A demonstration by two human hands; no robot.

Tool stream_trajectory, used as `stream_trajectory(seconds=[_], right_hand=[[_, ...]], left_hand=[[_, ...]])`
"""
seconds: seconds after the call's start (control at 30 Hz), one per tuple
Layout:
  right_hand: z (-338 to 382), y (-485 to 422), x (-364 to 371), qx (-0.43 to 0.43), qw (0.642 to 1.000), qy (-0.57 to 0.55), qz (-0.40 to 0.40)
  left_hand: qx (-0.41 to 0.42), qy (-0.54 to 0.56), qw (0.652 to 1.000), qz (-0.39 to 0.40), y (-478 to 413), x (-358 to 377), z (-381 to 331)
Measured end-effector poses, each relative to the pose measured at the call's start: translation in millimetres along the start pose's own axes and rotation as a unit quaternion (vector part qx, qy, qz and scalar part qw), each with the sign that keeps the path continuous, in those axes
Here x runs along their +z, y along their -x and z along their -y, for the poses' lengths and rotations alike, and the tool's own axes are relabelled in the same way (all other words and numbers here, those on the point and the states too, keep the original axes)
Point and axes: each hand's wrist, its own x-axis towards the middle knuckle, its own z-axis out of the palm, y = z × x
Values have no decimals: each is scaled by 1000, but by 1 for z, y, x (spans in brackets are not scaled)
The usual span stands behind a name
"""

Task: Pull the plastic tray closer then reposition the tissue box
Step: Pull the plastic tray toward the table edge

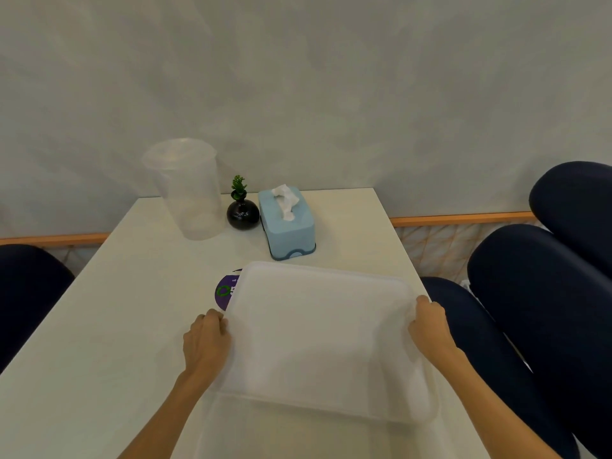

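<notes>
A translucent white plastic tray (326,339) lies on the white table (99,342), near its front right part. My left hand (207,341) grips the tray's left rim and my right hand (430,326) grips its right rim. A light blue tissue box (288,226) with a white tissue sticking out of its top stands behind the tray, toward the wall. The box and the tray are apart.
A tall clear plastic container (188,190) and a small black vase with a green sprig (242,210) stand left of the tissue box. A purple round sticker (227,291) shows partly under the tray's left corner. Dark blue chairs (546,293) flank the table.
</notes>
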Motion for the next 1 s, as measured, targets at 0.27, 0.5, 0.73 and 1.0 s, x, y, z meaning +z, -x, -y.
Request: stream_trajectory(seconds=[0.27, 0.5, 0.73, 1.0], right_hand=[[7, -40, -11, -21, 1000, 9, 2], [11, -56, -10, -26, 999, 43, 3], [5, -60, -10, -29, 997, 73, 13], [4, -65, -19, -45, 996, 68, 43]], left_hand=[[-55, 7, 998, 14, 8, -2, -7], [-61, 46, 997, 20, 4, -4, -24], [-65, 65, 995, 29, -1, -3, -27], [-75, 62, 989, 114, -15, -12, -25]])
